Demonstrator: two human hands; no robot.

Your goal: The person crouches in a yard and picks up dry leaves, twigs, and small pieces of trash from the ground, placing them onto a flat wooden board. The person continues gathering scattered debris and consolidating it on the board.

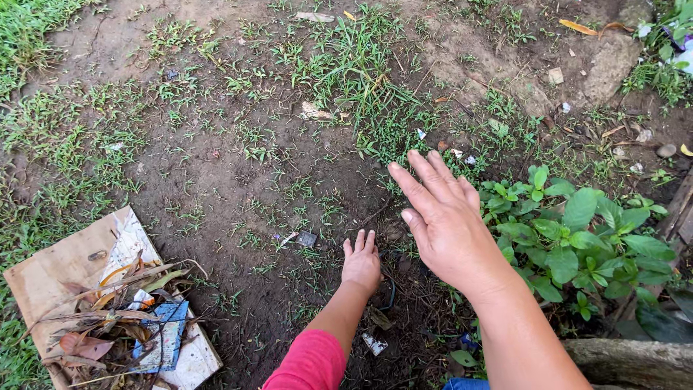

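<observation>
My left hand [361, 263], on an arm with a red sleeve, lies palm down on the dark bare soil [238, 217] near the middle of the view, fingers stretched forward and holding nothing. My right hand [442, 217] hovers above the ground just right of it, palm down, fingers spread and empty. It is over the edge of a low leafy green plant [577, 245]. A thin dark curved strip [391, 292] lies in the soil beside my left wrist. A small dark scrap [307, 238] sits on the ground left of my left hand.
A piece of cardboard [65, 263] at the lower left carries dry leaves and a blue flat thing [167, 336]. A grey log or stone [635, 361] lies at the lower right. Grass patches [361, 72] and small litter are scattered across the dirt.
</observation>
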